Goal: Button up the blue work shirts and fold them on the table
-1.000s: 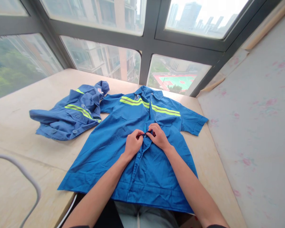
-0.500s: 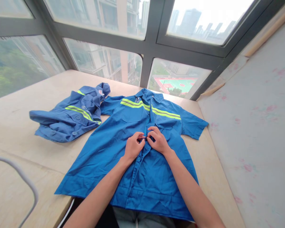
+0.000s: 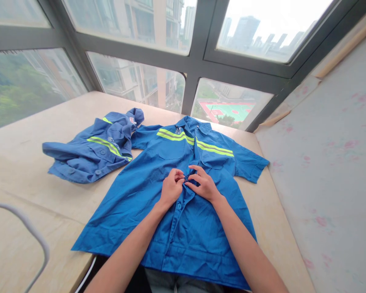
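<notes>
A bright blue short-sleeved work shirt (image 3: 140, 191) with yellow-green reflective stripes lies face up on the beige table (image 3: 33, 195), collar toward the window. My left hand (image 3: 171, 188) and my right hand (image 3: 203, 185) meet at the shirt's front placket, about chest height. Both hands pinch the placket fabric between thumb and fingers at a button. Two buttons below my hands look done up. The hem hangs over the table's near edge by my lap.
A second, crumpled blue shirt (image 3: 94, 150) with the same stripes lies to the left on the table. Large windows (image 3: 140, 81) run along the far edge. A pale floral-patterned wall (image 3: 329, 162) rises on the right. A thin grey curved tube (image 3: 33, 236) shows at lower left.
My hands have stayed at the same spot on the placket; the fingers have shifted slightly, closing more tightly together over the button. The view has tilted a little.
</notes>
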### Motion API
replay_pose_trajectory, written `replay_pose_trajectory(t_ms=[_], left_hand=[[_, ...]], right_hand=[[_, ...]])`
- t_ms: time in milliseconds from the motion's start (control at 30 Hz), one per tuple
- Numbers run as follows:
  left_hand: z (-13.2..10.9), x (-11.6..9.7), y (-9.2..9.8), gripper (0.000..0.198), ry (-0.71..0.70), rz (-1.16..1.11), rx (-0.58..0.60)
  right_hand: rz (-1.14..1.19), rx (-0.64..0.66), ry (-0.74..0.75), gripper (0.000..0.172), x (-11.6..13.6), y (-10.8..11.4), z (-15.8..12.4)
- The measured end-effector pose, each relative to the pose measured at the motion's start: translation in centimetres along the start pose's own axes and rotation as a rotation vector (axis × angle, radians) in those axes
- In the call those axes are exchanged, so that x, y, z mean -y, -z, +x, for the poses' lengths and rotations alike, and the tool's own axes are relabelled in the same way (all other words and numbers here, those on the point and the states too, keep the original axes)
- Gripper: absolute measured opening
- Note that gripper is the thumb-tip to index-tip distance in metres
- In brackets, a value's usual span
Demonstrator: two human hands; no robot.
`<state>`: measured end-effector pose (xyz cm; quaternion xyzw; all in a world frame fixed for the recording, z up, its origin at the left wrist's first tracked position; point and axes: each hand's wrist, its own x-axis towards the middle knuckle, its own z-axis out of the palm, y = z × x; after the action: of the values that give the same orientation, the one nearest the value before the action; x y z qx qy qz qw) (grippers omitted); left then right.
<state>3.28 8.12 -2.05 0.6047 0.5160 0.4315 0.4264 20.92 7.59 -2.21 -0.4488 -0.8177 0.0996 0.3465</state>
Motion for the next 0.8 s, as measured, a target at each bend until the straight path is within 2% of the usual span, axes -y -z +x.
replay_pose_trajectory(t_ms=[267, 467, 667, 800], left_hand=[[-0.5, 0.1, -0.2, 0.017, -0.132, 0.179, 0.034], [-0.6, 0.0, -0.1, 0.023, -0.353, 0.376, 0.024], [-0.7, -0.1, 0.1, 0.025, -0.317, 0.552, -0.011], [-1.1, -0.4, 0.1, 0.028, -0.325, 0.68, 0.024]], right_hand=[[-0.094, -0.011, 0.016, 0.009, 0.8, -0.3, 0.2], [-0.109, -0.017, 0.004, 0.012, 1.0, -0.5, 0.3], [-0.107, -0.025, 0.007, 0.014, 0.8, -0.4, 0.2], [-0.136, -0.154, -0.072, 0.025, 0.2, -0.4, 0.1]])
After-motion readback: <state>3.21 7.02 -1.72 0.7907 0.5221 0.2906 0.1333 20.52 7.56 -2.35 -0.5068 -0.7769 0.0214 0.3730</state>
